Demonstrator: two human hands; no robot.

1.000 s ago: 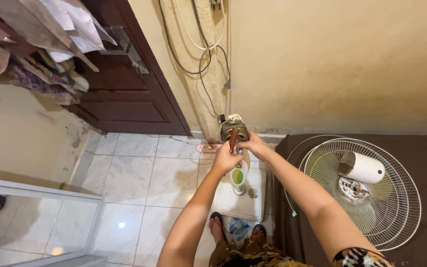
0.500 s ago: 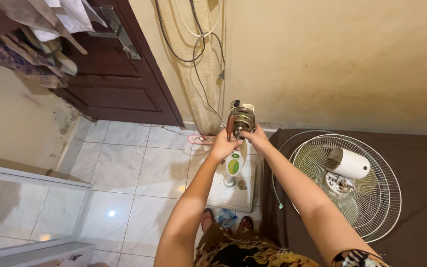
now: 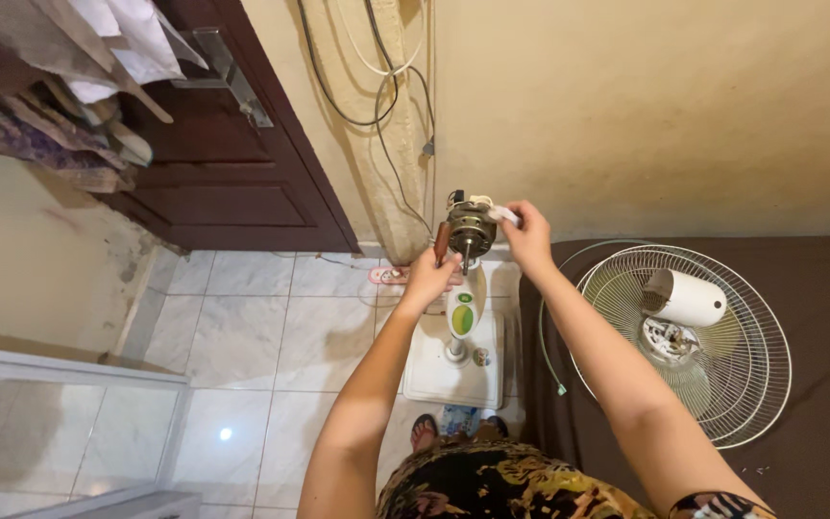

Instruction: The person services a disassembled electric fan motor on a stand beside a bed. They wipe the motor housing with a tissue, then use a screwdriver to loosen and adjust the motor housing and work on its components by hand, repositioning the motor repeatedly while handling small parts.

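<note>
Left hand [image 3: 427, 279] clenched on a red-handled tool [image 3: 441, 242], probably a screwdriver, at the bare motor [image 3: 472, 229]. Right hand [image 3: 528, 238] pinches a white part [image 3: 502, 213] on the motor's top. Motor sits atop the stand [image 3: 457, 351]. Right of the stand: grille [image 3: 722, 370] and white cover [image 3: 689, 298], already off.

A green and yellow oval label [image 3: 462, 318] is showing on the white fan stand's neck [image 3: 460, 332], just below the bare motor [image 3: 472, 227], near the left hand [image 3: 429, 280].
</note>
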